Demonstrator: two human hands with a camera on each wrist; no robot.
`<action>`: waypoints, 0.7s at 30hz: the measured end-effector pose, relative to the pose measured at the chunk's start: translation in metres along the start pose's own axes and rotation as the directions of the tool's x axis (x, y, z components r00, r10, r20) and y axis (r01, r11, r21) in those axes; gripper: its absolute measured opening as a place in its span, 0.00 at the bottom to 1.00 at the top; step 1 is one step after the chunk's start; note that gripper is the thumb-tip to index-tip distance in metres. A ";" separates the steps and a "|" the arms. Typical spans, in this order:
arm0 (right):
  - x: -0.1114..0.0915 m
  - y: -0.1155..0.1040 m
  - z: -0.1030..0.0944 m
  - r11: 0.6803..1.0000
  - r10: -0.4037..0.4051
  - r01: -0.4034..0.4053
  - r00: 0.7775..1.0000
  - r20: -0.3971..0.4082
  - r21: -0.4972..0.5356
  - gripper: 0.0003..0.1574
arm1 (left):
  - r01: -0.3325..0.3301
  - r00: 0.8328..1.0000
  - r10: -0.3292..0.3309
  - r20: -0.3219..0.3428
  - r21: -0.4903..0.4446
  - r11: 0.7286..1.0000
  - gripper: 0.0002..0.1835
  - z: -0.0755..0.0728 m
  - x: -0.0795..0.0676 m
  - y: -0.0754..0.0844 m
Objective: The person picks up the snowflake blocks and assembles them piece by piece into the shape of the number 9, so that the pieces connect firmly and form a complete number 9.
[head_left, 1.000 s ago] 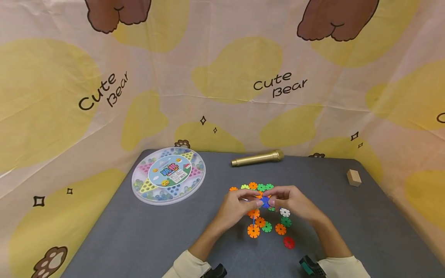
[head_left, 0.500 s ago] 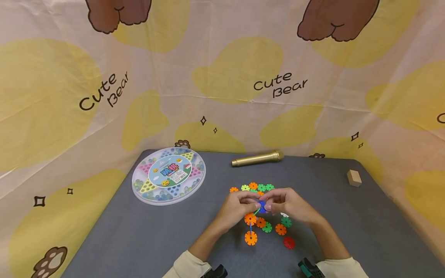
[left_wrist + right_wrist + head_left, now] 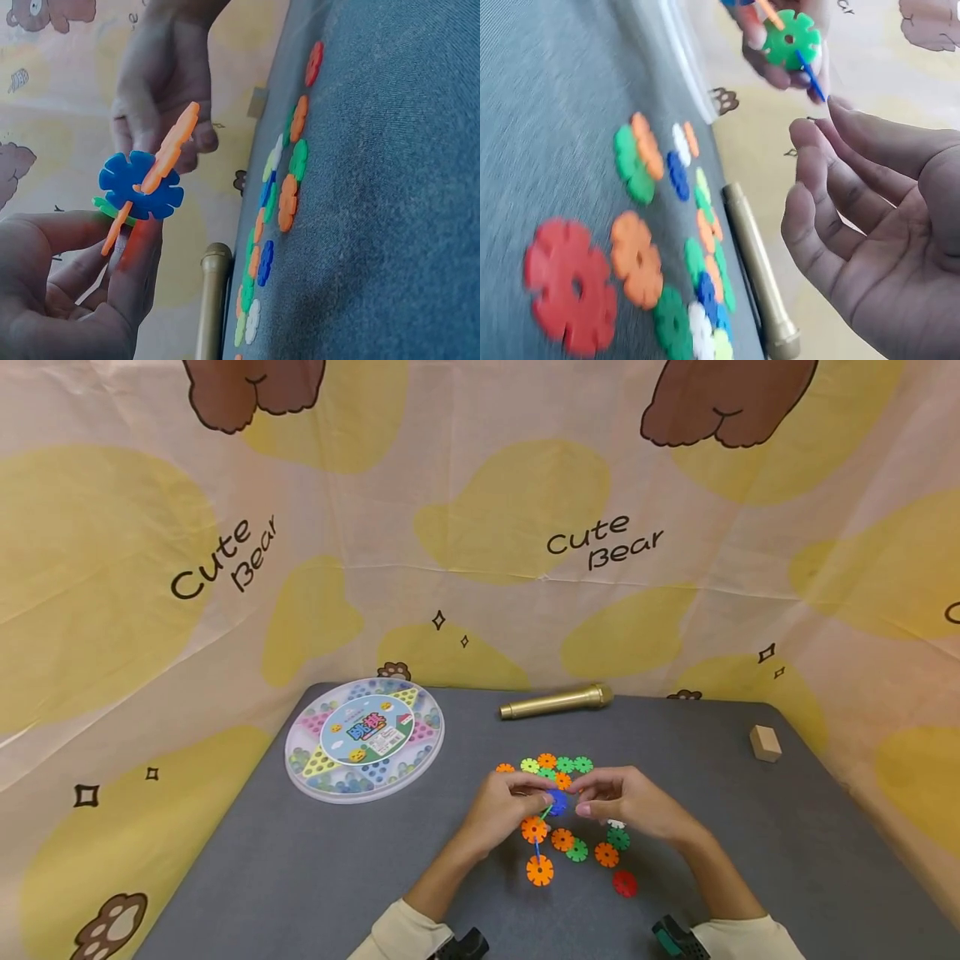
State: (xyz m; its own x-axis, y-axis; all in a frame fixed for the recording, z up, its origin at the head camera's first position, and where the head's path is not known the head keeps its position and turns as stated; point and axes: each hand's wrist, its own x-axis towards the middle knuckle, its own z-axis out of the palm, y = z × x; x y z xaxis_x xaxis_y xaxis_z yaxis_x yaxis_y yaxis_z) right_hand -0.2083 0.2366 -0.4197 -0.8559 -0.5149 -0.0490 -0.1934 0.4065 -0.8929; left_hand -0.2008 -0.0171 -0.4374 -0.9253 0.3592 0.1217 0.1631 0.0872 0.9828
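My left hand [image 3: 504,810] pinches a small chain of slotted plastic snowflake discs in the head view. In the chain are a blue disc [image 3: 557,802], a green disc [image 3: 793,39] standing edge-on to the head camera, an orange disc [image 3: 534,829] and a lower orange disc [image 3: 539,870]. Another blue piece joins the two orange ones. To the right of the chain, my right hand [image 3: 630,802] holds nothing; its fingers are loosely bent. A gap shows between its thumb and fingertips in the right wrist view, with the chain just beyond them.
Several loose snowflake discs lie below and behind the hands, among them a red disc [image 3: 625,883] and a white disc [image 3: 701,330]. A gold microphone [image 3: 555,702] lies at the back, a round marble game board [image 3: 300,777] back left, a wooden block [image 3: 765,744] far right.
My right hand has let go of the blue disc and drawn slightly right. The chain has shifted left and turned in my left hand, so its green disc shows.
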 end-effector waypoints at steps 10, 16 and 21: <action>-0.022 0.019 -0.010 0.999 0.026 -0.024 0.996 0.087 -0.024 0.21 | 0.022 1.000 -0.022 0.008 -0.036 0.999 0.09 0.000 0.000 0.001; -0.037 0.031 -0.012 0.999 0.031 -0.032 0.989 0.147 0.003 0.20 | 0.037 0.999 -0.036 0.026 -0.048 0.998 0.10 0.000 -0.002 -0.001; -0.047 0.034 -0.014 0.997 0.071 -0.072 0.983 0.172 -0.003 0.20 | 0.031 0.999 -0.030 0.036 -0.048 0.998 0.10 0.003 -0.001 -0.002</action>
State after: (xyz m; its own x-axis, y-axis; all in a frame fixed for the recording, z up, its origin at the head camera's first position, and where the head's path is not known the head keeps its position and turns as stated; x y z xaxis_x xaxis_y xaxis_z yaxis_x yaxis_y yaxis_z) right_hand -0.1813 0.2849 -0.4412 -0.7722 -0.6066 -0.1888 -0.1328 0.4448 -0.8858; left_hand -0.1994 -0.0152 -0.4396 -0.9167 0.3900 0.0872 0.1171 0.0533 0.9917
